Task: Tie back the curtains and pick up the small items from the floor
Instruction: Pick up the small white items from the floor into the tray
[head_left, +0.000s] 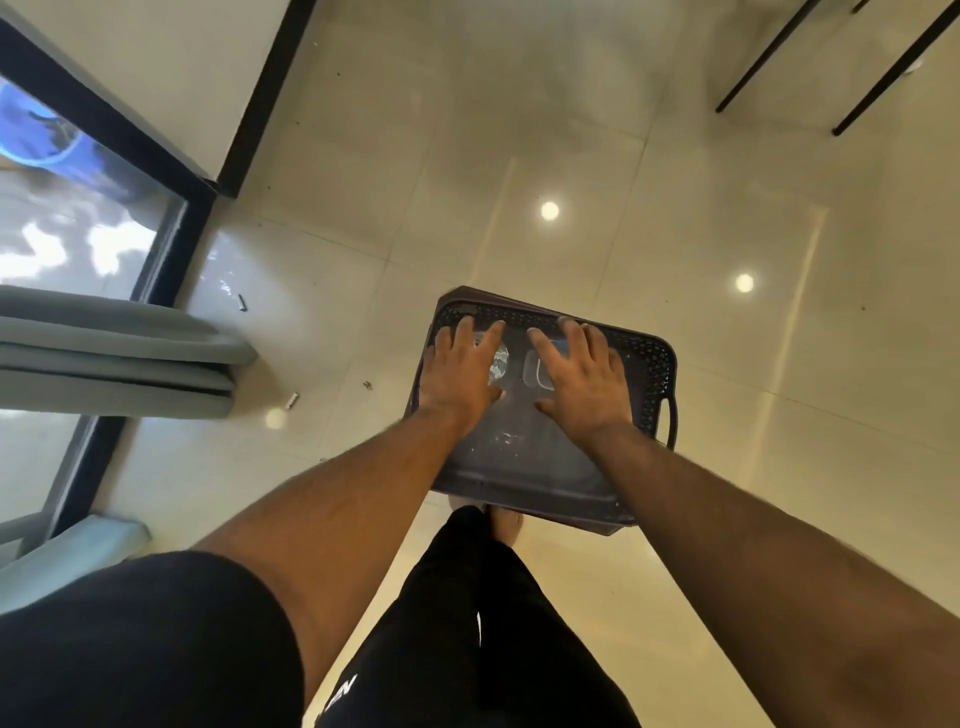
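Note:
A dark brown perforated basket (652, 364) stands on the glossy tiled floor just ahead of my feet. Both hands hover over its inside with fingers spread and straight: my left hand (462, 371) on the left, my right hand (579, 379) on the right. Under them lie a crumpled clear plastic piece (500, 361) and a clear lidded container (535, 371), partly hidden. Small items lie on the floor to the left: a dark cylinder (241, 302), a pale cylinder (292, 400) and a tiny dark bit (368, 385). The grey curtain (114, 358) hangs bunched at the left by the window.
A black-framed glass door (171, 249) runs along the left. Thin black furniture legs (883, 73) stand at the top right. A light blue mat (78, 551) lies at the lower left. My legs in black shorts fill the bottom.

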